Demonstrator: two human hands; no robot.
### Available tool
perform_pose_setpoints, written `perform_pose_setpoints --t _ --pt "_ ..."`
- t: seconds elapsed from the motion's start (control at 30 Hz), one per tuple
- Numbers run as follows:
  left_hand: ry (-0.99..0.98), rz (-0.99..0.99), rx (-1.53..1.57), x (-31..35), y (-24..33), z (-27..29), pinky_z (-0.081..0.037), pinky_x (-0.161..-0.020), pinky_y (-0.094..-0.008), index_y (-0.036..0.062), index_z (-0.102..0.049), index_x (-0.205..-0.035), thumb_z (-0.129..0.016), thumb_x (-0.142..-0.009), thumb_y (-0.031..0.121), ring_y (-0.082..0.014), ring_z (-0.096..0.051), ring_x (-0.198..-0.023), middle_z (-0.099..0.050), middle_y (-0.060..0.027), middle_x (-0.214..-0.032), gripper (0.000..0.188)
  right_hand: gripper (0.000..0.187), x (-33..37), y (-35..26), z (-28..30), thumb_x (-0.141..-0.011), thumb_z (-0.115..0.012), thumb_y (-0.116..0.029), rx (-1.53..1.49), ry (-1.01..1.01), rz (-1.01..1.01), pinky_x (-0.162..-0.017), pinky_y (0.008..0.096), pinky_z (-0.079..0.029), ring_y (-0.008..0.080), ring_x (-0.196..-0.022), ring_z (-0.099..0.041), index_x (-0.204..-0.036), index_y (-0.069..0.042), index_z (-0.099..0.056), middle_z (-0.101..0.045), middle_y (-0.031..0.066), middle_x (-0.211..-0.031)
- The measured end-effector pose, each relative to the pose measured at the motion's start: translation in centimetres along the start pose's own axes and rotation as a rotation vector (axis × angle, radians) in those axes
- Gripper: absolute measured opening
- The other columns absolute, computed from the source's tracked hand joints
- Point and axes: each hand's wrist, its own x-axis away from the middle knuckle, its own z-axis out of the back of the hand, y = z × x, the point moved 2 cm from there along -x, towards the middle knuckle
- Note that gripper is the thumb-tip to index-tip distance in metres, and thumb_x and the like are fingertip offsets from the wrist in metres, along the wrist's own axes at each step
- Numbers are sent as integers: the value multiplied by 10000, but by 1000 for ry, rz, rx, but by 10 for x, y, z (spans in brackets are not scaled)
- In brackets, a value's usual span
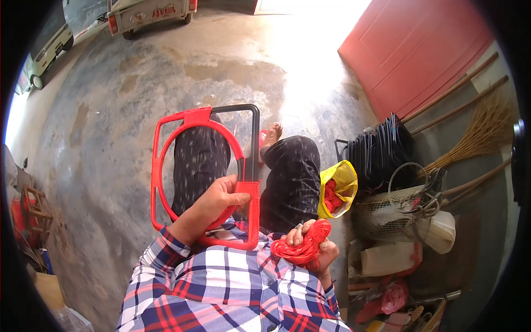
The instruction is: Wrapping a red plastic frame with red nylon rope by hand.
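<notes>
My left hand is closed on the right side of a rectangular frame with a round ring inside it. Red cord or strip covers most of the frame, while its upper right corner and part of the right side show bare black. The frame stands over my lap, in front of my left leg. In my right hand, held close to my shirt, is a looped bundle of red cord. Just beyond that hand, beside my right knee, is an open yellow bag with red material inside.
Several black frames stand stacked at the right. Near them are a straw broom, a wire mesh basket and a red door. Bags and odds and ends lie lower right. A vehicle is parked on the concrete floor far ahead.
</notes>
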Motion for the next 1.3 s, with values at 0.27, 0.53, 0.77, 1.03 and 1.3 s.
perform_pose_setpoints --t 0.27,0.53,0.77,1.03,1.3 --pt "19 38 -13 -2 -3 -2 -454 -669 -214 20 -599 -1141 -674 -884 95 -74 -581 -738 -654 -18 -898 278 461 3 1 2 -720 -577 -347 20 42 14 -889 448 -439 287 -851 -557 -1041 -22 -514 -587 128 -843" --pt "29 52 -53 -3 -5 -1 -457 -666 -216 18 -597 -1143 -677 -883 96 -74 -574 -729 -652 -17 -890 283 470 -2 2 14 -708 -572 -362 4 45 -11 -865 459 -435 283 -852 -544 -1040 -34 -521 -588 128 -850" --pt "52 112 -64 -3 -9 -2 -461 -665 -221 29 -599 -1144 -657 -889 58 -85 -604 -753 -675 -34 -936 263 470 -4 4 26 -739 -571 -359 -74 32 -60 -929 482 -436 292 -904 -564 -1077 -35 -529 -593 123 -866" --pt "13 108 -111 -6 -8 -9 -462 -656 -221 23 -608 -1107 -658 -888 64 -85 -606 -744 -678 -40 -924 228 473 2 8 33 -733 -571 -357 -76 53 -2 -923 474 -436 294 -881 -569 -1072 -30 -529 -594 120 -863" --pt "-5 135 -245 -9 0 -26 -467 -658 -223 16 -600 -1098 -665 -884 94 -84 -588 -744 -664 -45 -914 237 459 3 11 38 -747 -583 -360 -93 16 51 -923 439 -426 278 -867 -559 -1059 -29 -524 -581 108 -834"
